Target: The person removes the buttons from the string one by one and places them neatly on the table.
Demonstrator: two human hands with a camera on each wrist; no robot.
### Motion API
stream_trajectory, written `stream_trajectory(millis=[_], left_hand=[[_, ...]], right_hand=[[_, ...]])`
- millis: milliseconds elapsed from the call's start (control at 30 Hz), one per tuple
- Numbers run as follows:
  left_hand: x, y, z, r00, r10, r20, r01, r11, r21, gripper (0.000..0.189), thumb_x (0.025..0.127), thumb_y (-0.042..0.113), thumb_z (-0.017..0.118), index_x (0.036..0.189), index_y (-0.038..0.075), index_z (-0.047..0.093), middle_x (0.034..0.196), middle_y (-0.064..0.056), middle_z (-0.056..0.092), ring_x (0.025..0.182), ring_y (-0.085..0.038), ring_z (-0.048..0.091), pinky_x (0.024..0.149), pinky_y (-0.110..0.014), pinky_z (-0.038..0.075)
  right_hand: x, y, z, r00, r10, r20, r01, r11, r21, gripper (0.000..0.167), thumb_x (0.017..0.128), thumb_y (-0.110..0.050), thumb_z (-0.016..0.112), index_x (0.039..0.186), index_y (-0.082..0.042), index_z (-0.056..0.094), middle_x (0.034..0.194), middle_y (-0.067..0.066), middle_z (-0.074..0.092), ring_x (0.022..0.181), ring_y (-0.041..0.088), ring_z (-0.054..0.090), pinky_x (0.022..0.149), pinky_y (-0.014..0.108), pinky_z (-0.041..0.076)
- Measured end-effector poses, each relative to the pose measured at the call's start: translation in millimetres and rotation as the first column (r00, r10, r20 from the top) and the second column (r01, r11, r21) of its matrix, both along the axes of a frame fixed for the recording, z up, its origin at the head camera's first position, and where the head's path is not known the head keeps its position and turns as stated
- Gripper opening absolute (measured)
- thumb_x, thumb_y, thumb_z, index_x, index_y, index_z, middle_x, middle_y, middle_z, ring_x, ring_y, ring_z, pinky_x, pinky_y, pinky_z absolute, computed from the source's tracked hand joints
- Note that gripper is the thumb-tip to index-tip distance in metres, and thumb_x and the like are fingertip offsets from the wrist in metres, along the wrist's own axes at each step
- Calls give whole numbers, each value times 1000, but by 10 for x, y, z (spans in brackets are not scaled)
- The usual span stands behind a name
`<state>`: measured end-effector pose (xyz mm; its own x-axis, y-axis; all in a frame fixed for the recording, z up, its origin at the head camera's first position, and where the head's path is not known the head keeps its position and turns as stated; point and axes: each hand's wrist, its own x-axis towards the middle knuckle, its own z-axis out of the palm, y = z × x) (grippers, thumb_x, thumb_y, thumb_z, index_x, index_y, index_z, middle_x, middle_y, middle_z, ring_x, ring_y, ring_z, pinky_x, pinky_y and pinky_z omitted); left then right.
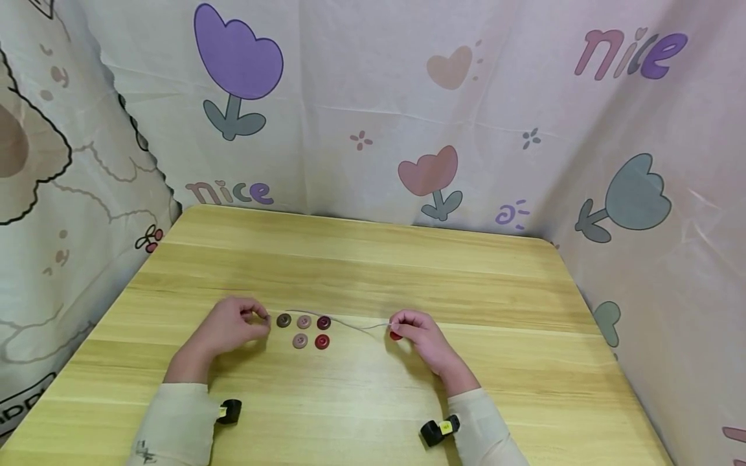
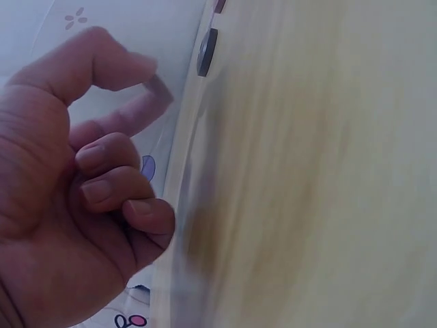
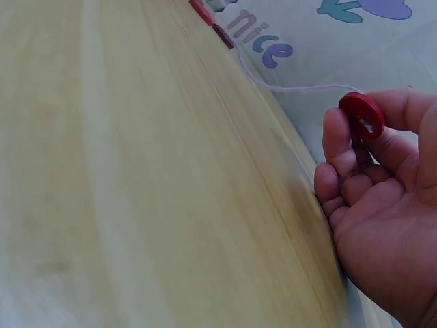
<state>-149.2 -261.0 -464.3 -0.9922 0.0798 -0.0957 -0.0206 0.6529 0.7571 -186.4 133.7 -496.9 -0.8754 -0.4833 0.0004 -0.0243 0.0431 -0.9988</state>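
My right hand [image 1: 421, 333] pinches a red button [image 3: 362, 115] together with a thin pale string [image 3: 293, 89]. The string [image 1: 344, 322] runs left from those fingertips, above the buttons on the table. My left hand [image 1: 236, 327] is left of these buttons, thumb and index finger bent together. Between their tips is a small grey-brown piece [image 2: 162, 89], apparently a button seen edge-on. On the table lie a dark olive button [image 1: 283, 320], a pink button [image 1: 304, 321], a dark red button [image 1: 323, 322], another pink button [image 1: 300, 341] and another red button [image 1: 322, 342].
The wood-grain table [image 1: 350, 401] has a printed cloth [image 1: 350, 77] hanging behind it and at both sides. A black strap device [image 1: 230, 411] sits on the left wrist and a similar device [image 1: 440, 430] on the right.
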Motion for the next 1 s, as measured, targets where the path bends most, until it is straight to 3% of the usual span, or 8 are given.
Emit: stream_trajectory(millis=[133, 533, 1000], left_hand=[[16, 17, -15, 998, -44, 37, 43, 999, 9, 16, 79, 15, 80, 92, 9, 73, 74, -4, 55, 65, -19, 45, 55, -31, 39], [38, 79, -40, 994, -79, 72, 80, 997, -11, 14, 76, 12, 81, 89, 11, 75, 65, -1, 52, 59, -16, 45, 56, -31, 39], [55, 142, -53, 994, -101, 49, 103, 993, -51, 15, 77, 16, 84, 86, 13, 73, 60, 1, 49, 55, -14, 42, 57, -31, 38]], right_hand=[[2, -1, 2, 1000, 4, 1, -4, 1000, -2, 20, 98, -8, 57, 94, 11, 60, 89, 10, 61, 86, 21, 58, 84, 32, 48], [9, -3, 14, 1000, -3, 5, 3, 1000, 3, 20, 98, -8, 57, 94, 12, 60, 90, 10, 61, 87, 20, 58, 84, 32, 48], [-1, -1, -10, 1000, -5, 6, 5, 1000, -4, 21, 98, -9, 58, 94, 12, 61, 91, 11, 61, 87, 21, 58, 84, 32, 49]])
